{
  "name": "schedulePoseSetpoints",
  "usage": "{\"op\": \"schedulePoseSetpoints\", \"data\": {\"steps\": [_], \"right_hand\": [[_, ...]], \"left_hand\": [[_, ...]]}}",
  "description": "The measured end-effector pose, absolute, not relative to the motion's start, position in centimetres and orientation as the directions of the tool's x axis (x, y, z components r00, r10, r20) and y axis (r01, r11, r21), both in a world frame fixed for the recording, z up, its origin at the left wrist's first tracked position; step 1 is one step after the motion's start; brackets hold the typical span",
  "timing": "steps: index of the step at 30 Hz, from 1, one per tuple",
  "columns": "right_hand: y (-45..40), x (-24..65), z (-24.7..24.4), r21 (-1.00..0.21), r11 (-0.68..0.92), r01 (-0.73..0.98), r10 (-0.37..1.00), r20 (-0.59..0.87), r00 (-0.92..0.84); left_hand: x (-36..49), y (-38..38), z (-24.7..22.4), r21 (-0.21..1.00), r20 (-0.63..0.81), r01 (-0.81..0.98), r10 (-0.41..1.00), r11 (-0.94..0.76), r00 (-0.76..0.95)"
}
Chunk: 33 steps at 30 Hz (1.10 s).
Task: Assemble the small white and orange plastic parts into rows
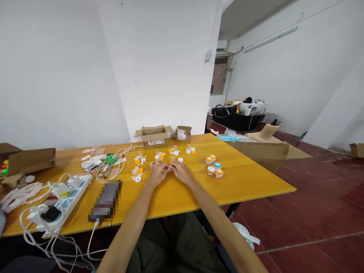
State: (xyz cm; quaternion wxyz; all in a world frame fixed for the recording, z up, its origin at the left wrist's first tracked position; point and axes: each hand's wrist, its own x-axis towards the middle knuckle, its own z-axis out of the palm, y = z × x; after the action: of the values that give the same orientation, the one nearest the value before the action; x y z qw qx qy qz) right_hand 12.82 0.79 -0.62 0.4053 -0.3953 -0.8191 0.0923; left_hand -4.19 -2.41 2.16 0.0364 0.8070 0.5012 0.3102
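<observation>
Over the yellow-brown table (167, 201), my left hand (157, 173) and my right hand (179, 171) meet with bent fingertips pressed together. What they pinch between them is too small to make out. Beyond the fingertips stands a clear cup (172, 158), and a white disc (181, 160) lies just past my right hand. Left of my left hand is a group of small white and orange parts (138, 177). More such groups with clear cups lie in a row behind the hands. To the right stand several capped jars (218, 173) with orange, white and teal lids.
Two cardboard boxes, one open (155, 137) and one smaller (183, 134), stand at the table's back edge. A power strip (72, 197) with tangled white cables and a blurred phone (105, 200) lie at the left.
</observation>
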Motion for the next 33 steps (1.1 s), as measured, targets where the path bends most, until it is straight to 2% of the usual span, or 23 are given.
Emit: {"op": "schedulePoseSetpoints", "data": {"steps": [14, 27, 33], "right_hand": [[0.1, 12.7, -0.2, -0.433, 0.670, 0.603, 0.721, 0.572, -0.390], [-0.4, 12.5, 0.1, -0.343, 0.567, 0.749, 0.775, 0.531, -0.343], [-0.4, 13.0, 0.7, -0.311, 0.382, 0.870, 0.837, 0.517, -0.182]], "left_hand": [[-4.1, -2.3, 2.0, 0.380, 0.494, 0.784, 0.825, -0.490, 0.276], [-4.2, -2.1, 1.8, 0.348, 0.506, 0.795, 0.813, -0.497, 0.287], [-4.2, -2.2, 1.8, 0.354, 0.505, 0.795, 0.816, -0.492, 0.281]]}}
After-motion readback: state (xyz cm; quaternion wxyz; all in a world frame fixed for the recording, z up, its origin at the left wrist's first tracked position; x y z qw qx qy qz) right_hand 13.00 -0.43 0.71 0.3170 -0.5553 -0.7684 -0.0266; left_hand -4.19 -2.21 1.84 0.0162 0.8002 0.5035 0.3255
